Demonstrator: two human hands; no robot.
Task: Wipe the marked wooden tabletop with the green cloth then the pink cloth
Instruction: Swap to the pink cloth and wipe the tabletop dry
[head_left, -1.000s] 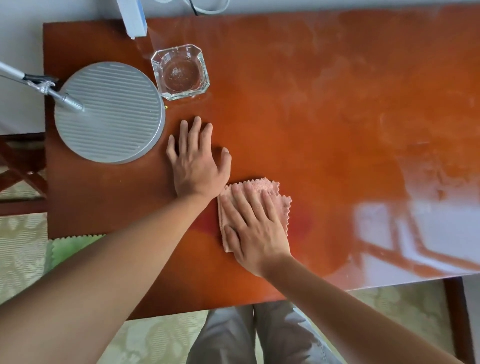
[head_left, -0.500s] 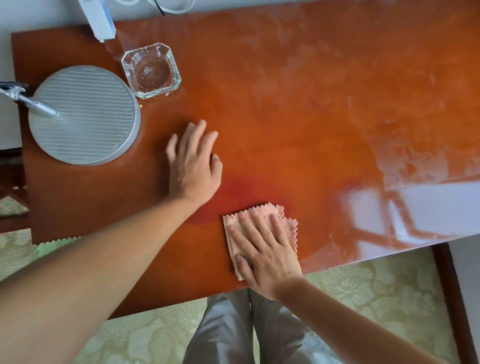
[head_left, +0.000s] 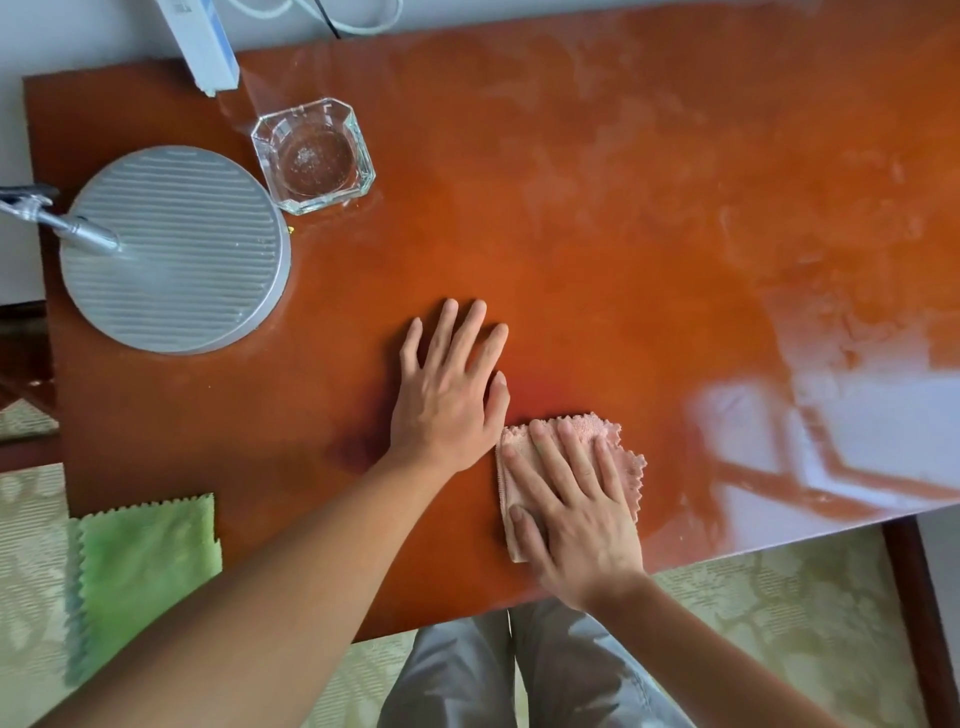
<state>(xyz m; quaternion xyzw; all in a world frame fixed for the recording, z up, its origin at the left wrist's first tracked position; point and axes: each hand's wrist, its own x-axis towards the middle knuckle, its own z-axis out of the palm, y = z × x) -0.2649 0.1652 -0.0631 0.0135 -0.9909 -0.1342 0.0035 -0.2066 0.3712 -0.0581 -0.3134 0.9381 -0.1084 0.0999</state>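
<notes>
**Pink cloth under the right palm, left hand bracing**

Right hand (head_left: 576, 519) lies flat on the pink cloth (head_left: 569, 470), fingers straight and spread, pressing it onto the counter (head_left: 597, 234) near the front edge. Nothing gripped; the folded cloth is pinned by palm pressure, which suits sliding it as a pad.

Left hand (head_left: 449, 392) is flat on bare wood just beside the cloth's far-left corner, fingers extended, holding nothing. Probably a brace while the body leans over.

Green cloth (head_left: 148, 561) hangs over the near-left edge, well apart from both hands; set aside, so the green pass looks done.

Hazy smears remain across the far and right parts of the wood, so the pink pass seems unfinished.

Glass ashtray (head_left: 314, 156) and round grey lamp base (head_left: 174, 249) sit far left, away from the wiping zone.
</notes>
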